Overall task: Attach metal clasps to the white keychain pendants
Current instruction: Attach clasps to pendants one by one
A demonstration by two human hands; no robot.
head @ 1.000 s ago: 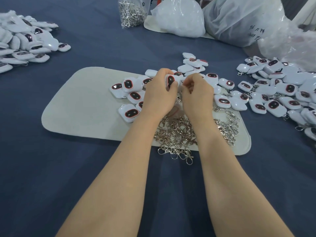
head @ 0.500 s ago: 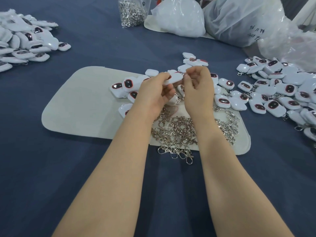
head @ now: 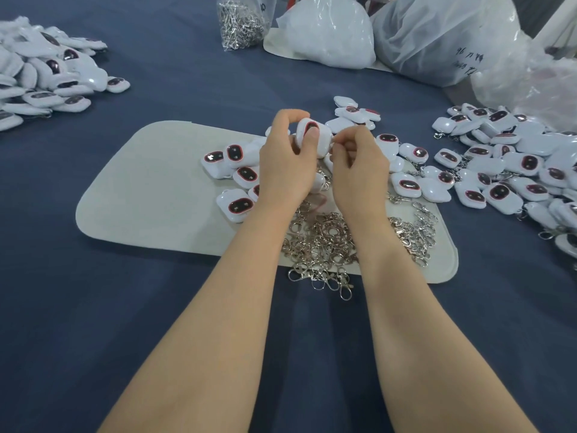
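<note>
My left hand (head: 285, 165) grips a white pendant (head: 313, 137) with a dark, red-rimmed oval face, held up above the grey mat (head: 150, 195). My right hand (head: 359, 170) is beside it, fingers curled and pinching at the pendant's right edge; what it pinches is too small to make out. A heap of metal clasps (head: 327, 242) lies on the mat under both wrists. Loose white pendants (head: 234, 170) lie on the mat to the left of my hands.
A pile of pendants (head: 512, 170) spreads at the right on the blue cloth, another pile (head: 46, 76) at the far left. A clear bag of clasps (head: 240, 23) and white plastic bags (head: 437, 32) stand at the back.
My left hand has turned the pendant so that its dark face shows again, after it lay edge-on half a second ago. My right hand stays pinching at its right end.
</note>
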